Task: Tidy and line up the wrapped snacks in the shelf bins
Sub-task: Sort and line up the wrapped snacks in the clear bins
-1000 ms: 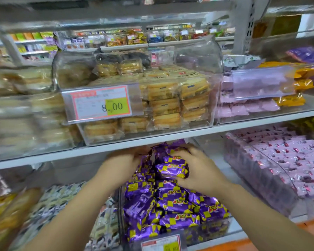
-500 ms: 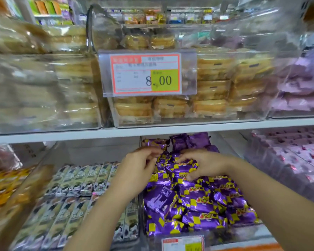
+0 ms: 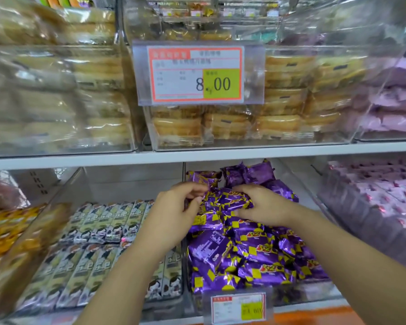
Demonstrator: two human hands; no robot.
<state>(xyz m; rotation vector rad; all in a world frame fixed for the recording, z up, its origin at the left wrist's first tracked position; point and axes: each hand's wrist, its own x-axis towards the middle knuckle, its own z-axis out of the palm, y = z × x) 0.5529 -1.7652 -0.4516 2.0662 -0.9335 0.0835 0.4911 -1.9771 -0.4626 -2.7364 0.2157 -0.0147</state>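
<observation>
A clear bin (image 3: pixel 314 293) on the lower shelf holds a loose heap of purple and yellow wrapped snacks (image 3: pixel 249 254). Both my hands reach into its middle. My left hand (image 3: pixel 176 212) pinches the left end of one purple packet (image 3: pixel 227 200) with curled fingers. My right hand (image 3: pixel 265 205) grips the right end of the same packet from above. More purple packets (image 3: pixel 251 174) lie tilted at the back of the bin.
Left of it, a bin of long cream and black snack bars (image 3: pixel 99 242) lies in neat rows. At the right stands a bin of pink packets (image 3: pixel 384 198). The white shelf board (image 3: pixel 80 160) above carries bins of cakes and a price tag (image 3: pixel 197 73).
The view has moved in closer and lower. Both hands stayed in the purple bin and closed in on one packet between them.
</observation>
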